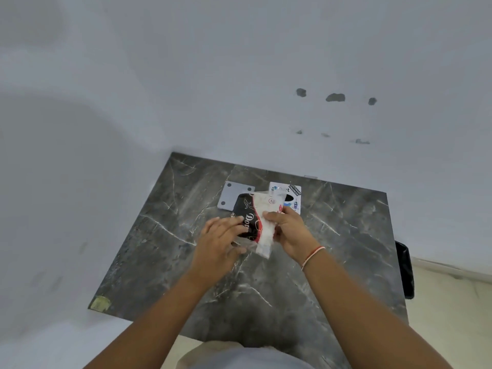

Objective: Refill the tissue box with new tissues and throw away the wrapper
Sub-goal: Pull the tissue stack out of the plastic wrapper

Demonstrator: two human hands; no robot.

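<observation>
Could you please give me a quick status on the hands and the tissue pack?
Right hand grips tissue pack; left hand rests on its black wrapper. Tissue box behind, lid off. Nothing blocking.

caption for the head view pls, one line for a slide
Both hands, left and right, hold a tissue pack above a dark marble table, tissue box behind.

We cannot read the white script on the black-and-red plastic tissue pack (246,218) past "Do"; the left hand (217,242) covers the rest. The pack hides much of the white stickered tissue box (288,194) and the near corner of the flat grey plate (231,194). The black bin (404,270) is half hidden behind the dark marble tabletop (332,262).
</observation>
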